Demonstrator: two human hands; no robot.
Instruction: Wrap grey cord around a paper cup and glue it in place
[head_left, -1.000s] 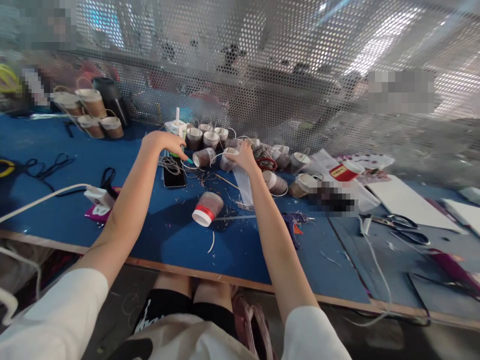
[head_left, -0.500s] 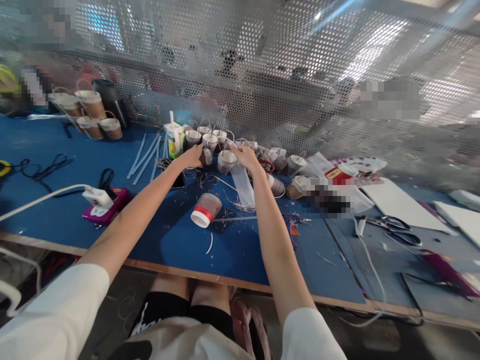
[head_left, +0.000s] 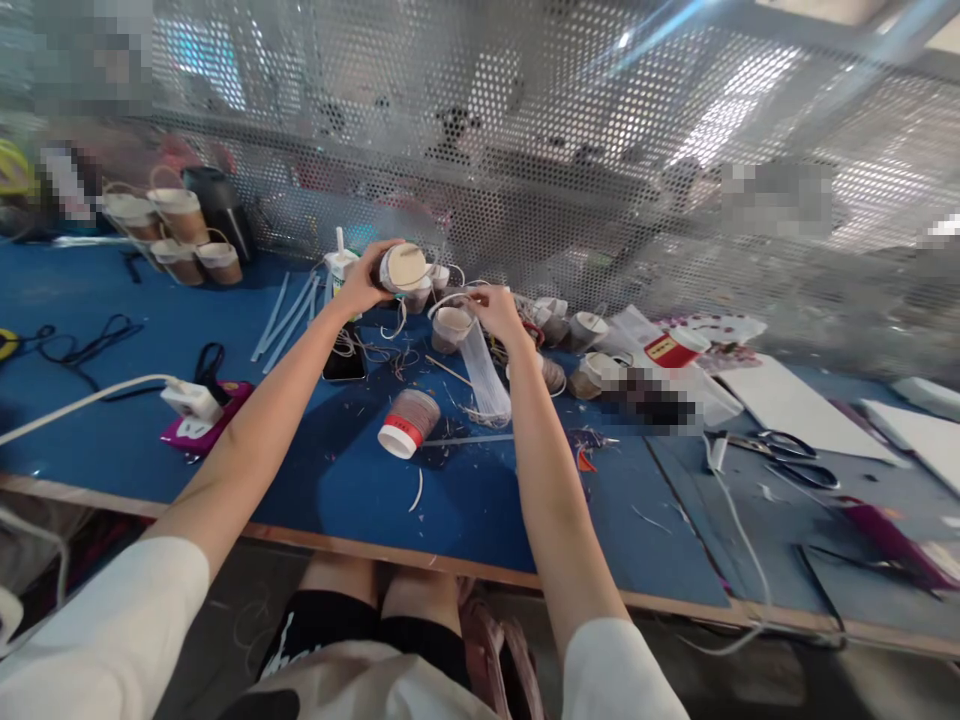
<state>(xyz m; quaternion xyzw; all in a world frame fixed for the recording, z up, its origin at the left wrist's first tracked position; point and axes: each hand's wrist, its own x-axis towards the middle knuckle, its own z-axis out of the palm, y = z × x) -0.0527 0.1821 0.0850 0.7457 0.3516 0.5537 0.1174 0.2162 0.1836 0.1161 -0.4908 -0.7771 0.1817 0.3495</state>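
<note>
My left hand (head_left: pixel 369 278) is wrapped round a cord-wrapped cup (head_left: pixel 407 268), lifted above the table and tilted so that its round beige end faces me. My right hand (head_left: pixel 491 308) pinches the pale looped handle (head_left: pixel 448 298) of a second small cup (head_left: pixel 451 330), which looks upright, with a pale lining at its rim. Behind and between my hands stand more small cups (head_left: pixel 439 275), partly hidden. Nearer me, a cord-wrapped paper cup (head_left: pixel 409 422) with a red band and white rim lies on its side.
A bundle of clear strips (head_left: pixel 486 375) lies below my right hand. A phone (head_left: pixel 345 362), glue sticks (head_left: pixel 289 315) and a purple power strip (head_left: pixel 201 425) are at left. Scissors (head_left: pixel 787 450) and a red cup (head_left: pixel 675 347) lie at right. Perforated metal (head_left: pixel 525 170) closes the back.
My left hand has raised a cup from the group and tilted its round end towards me. My right hand stays near the same cup, its fingers now on the handle.
</note>
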